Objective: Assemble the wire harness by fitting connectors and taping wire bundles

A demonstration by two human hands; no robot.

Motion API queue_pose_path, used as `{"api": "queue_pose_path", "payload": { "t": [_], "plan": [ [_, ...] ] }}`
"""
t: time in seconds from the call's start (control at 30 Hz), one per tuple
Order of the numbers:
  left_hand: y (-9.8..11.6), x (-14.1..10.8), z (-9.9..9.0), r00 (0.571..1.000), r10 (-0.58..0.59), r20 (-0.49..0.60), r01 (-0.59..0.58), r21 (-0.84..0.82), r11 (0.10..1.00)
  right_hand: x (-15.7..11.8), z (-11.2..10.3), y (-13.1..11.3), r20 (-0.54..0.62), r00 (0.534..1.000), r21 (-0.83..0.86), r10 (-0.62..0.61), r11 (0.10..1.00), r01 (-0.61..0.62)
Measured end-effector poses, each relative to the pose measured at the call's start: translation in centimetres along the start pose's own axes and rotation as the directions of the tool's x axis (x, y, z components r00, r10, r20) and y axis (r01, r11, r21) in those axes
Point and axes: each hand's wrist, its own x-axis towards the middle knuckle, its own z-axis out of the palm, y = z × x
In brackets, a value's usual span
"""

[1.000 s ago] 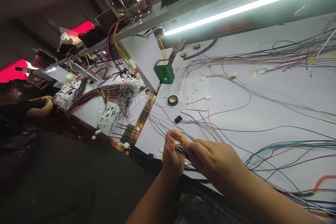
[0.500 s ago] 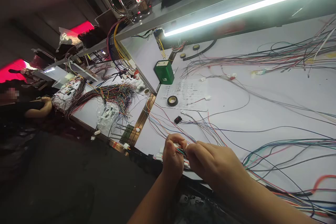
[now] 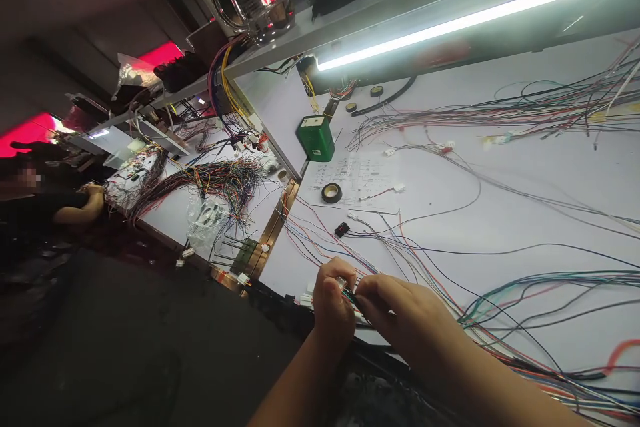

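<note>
Near the front edge of the bench, my left hand (image 3: 334, 303) is closed around a small white connector (image 3: 342, 281), mostly hidden by the fingers. Thin coloured wires (image 3: 349, 294), some green and dark, run from it toward my right hand (image 3: 407, 310). My right thumb and fingers pinch these wires close to the connector. Just beyond both hands lies a black connector (image 3: 342, 229) with wires trailing right. White connectors (image 3: 306, 299) rest beside my left hand at the bench edge.
A black tape roll (image 3: 331, 193) sits on a printed sheet (image 3: 367, 177), close to a green box (image 3: 317, 139). Long wire bundles (image 3: 530, 280) spread across the right side. A lit tube (image 3: 470, 19) hangs under the shelf. Another person's arm (image 3: 80, 208) shows far left.
My right hand's fingers have shifted and opened slightly around the wires. Both hands stay together at the connector. The whole view has moved a little.
</note>
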Motion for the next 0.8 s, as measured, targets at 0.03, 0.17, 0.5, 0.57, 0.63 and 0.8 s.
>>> {"api": "queue_pose_path", "payload": {
  "t": [0.03, 0.17, 0.5, 0.57, 0.63, 0.8],
  "plan": [
    [-0.1, 0.1, -0.1, 0.999, 0.047, 0.026, -0.047, 0.021, 0.999, 0.1, -0.2, 0.0, 0.051, 0.998, -0.014, 0.024, 1.000, -0.023],
    [-0.2, 0.5, -0.6, 0.975, 0.184, 0.125, -0.199, 0.117, 0.973, 0.3, -0.5, 0.1, 0.094, 0.993, -0.070, 0.070, 0.996, -0.063],
    [0.3, 1.0, -0.4, 0.940, 0.307, 0.149, -0.332, 0.190, 0.924, 0.2, 0.0, -0.3, 0.014, 0.998, 0.026, 0.057, 0.998, -0.057],
    [0.4, 1.1, -0.4, 0.931, 0.323, 0.168, -0.354, 0.210, 0.911, 0.2, 0.0, -0.2, -0.013, 0.999, 0.043, 0.052, 0.998, -0.051],
    [0.4, 1.1, -0.3, 0.930, 0.324, 0.171, -0.357, 0.223, 0.907, 0.2, 0.1, -0.1, -0.055, 0.998, 0.028, 0.032, 0.999, -0.031],
    [0.4, 0.9, 0.0, 0.957, 0.264, 0.119, -0.285, 0.211, 0.935, 0.0, 0.6, 0.1, -0.076, 0.994, -0.057, -0.076, 0.996, 0.072]
  ]
}}
